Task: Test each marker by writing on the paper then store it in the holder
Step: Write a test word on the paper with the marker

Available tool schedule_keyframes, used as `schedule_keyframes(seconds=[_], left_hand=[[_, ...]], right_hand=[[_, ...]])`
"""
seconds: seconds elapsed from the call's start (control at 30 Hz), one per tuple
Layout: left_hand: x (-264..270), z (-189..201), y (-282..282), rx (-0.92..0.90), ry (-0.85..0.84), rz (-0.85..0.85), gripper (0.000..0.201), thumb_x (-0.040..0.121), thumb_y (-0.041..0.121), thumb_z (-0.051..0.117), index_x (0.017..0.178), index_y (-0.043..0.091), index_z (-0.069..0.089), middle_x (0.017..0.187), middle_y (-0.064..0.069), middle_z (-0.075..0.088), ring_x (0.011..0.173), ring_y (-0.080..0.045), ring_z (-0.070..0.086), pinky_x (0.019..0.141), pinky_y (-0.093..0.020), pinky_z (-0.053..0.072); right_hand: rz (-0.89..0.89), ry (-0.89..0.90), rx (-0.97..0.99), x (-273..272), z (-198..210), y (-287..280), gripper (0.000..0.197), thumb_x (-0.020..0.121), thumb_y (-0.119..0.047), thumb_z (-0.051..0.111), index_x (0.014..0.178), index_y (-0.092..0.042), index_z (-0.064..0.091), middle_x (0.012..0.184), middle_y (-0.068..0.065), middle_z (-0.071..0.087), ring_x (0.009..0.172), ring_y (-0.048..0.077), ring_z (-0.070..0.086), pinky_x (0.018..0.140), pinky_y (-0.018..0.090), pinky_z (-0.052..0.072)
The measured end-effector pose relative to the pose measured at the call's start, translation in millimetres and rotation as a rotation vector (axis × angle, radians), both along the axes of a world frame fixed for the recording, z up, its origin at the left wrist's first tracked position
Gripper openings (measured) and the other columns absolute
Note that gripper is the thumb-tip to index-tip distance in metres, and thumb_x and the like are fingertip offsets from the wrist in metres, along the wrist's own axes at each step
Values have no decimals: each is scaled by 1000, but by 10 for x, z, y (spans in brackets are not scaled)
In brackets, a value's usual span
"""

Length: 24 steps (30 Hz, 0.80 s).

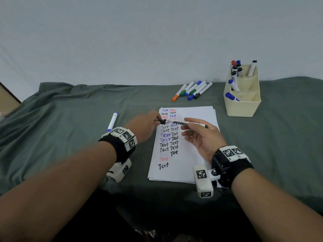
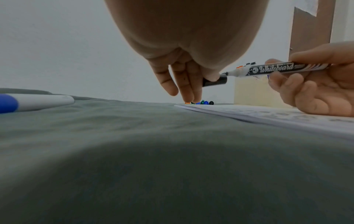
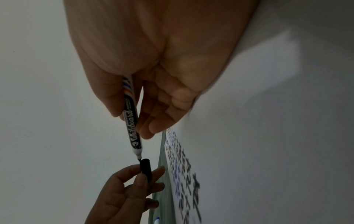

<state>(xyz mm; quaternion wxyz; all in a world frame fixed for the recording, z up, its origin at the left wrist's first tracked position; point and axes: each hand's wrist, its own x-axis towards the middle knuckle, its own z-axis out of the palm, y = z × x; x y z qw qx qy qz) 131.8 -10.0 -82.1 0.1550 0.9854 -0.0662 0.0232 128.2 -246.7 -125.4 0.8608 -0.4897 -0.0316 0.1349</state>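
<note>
Narrow right grip (image 1: 201, 137), pinching the barrel of a black whiteboard marker (image 1: 181, 123) between thumb and forefinger, with the other fingers loosely bent below. Marker almost level, its bare tip pointing away from this grip toward the left grip (image 1: 146, 126). Left grip also narrow, holding the black cap (image 1: 162, 121) between thumb and fingertips, the remaining fingers hanging down. Tip of the marker right at the open mouth of the cap; touching or not, cannot tell.

Directly under both grips, the paper (image 1: 192, 154), a small stack of white sheets, with two columns of the word "Test" in black, blue and red. Heel of the right grip close above the paper.

Outside the left grip, just beside its wrist, one blue-capped marker (image 1: 112, 122) lying alone on the green cloth (image 1: 70, 137) that covers the tabletop.

Beyond the grips, past the far edge of the paper, a row of loose markers (image 1: 192, 90) lying side by side, with orange, green, blue and black caps.

Beyond the right grip and further to its outer side, the cream holder (image 1: 244, 109) with three compartments: several markers standing in the far one, one blue-capped in the middle one, one blue-capped in the nearest one.
</note>
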Motion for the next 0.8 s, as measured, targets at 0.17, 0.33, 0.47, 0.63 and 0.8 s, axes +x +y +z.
schedule_keyframes(seconds=[0.17, 0.33, 0.47, 0.63, 0.8], left_hand=[[-22, 19, 6, -10, -3, -11, 19, 103, 28, 46, 117, 20, 54, 109, -2, 70, 85, -21, 61, 74, -35, 46], [-28, 30, 7, -69, 4, -11, 17, 102, 29, 48, 115, 21, 54, 110, 1, 70, 87, -18, 61, 77, -36, 49], [-34, 33, -39, -46, 40, -77, 17, 102, 26, 47, 117, 23, 54, 108, 2, 70, 91, -20, 63, 82, -40, 50], [6, 14, -99, -4, 70, -103, 17, 103, 21, 41, 114, 23, 54, 90, 6, 67, 81, -13, 59, 65, -26, 43], [65, 41, -146, 5, 14, -123, 16, 102, 16, 42, 112, 19, 55, 84, 3, 59, 73, -11, 53, 61, -26, 40]], right_hand=[[-1, -2, -5, 0, 4, -2, 18, 94, -4, 65, 104, -8, 79, 97, 23, 73, 76, 26, 69, 67, 29, 58], [6, -6, -25, -12, 14, -4, 18, 94, -2, 64, 104, -6, 78, 96, 25, 73, 77, 27, 68, 67, 29, 58], [32, -28, -64, -29, 28, 20, 18, 93, -1, 64, 105, -5, 77, 94, 24, 73, 75, 26, 68, 68, 28, 58], [24, -49, -65, -36, 28, 35, 16, 93, -1, 65, 101, -5, 78, 90, 24, 73, 73, 26, 68, 67, 28, 57], [13, -42, -44, -30, 30, 35, 15, 93, -5, 67, 100, -10, 80, 93, 23, 74, 76, 27, 70, 67, 29, 57]])
